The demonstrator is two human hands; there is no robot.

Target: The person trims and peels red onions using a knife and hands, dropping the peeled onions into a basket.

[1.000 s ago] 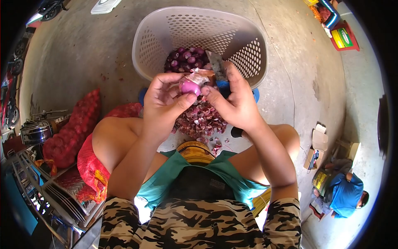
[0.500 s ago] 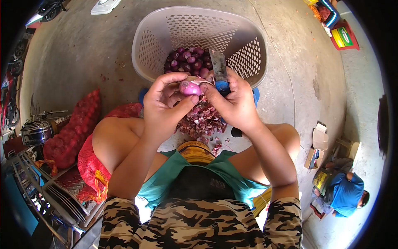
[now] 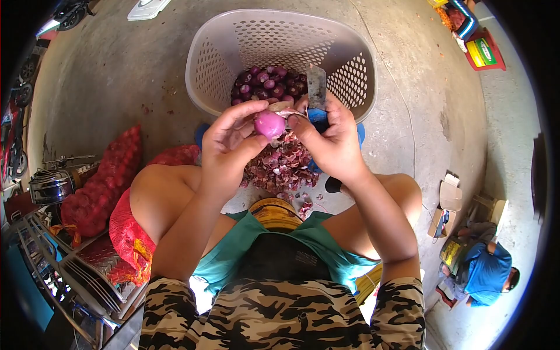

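Observation:
A smooth purple onion (image 3: 269, 124) sits between the thumb and fingers of my left hand (image 3: 232, 140). My right hand (image 3: 331, 137) is closed round a knife (image 3: 317, 87), whose flat blade points up and away from me. Its thumb and forefinger pinch loose skin beside the onion. Below both hands a heap of reddish onion skins (image 3: 283, 166) lies on the floor. Several purple onions (image 3: 265, 81) are in the perforated basket (image 3: 195, 73) beyond my hands; the fingers partly cover them.
Red net sacks of onions (image 3: 108, 181) lie at the left, near a metal rack (image 3: 87, 274). An open cardboard box (image 3: 449, 201) and a seated person in blue (image 3: 485, 271) are at the right. A red container (image 3: 484, 51) stands at the upper right.
The knife blade has swung more upright and slightly right. The onion has turned in my left hand, and the skin piece that stood above it has moved down towards my right fingers.

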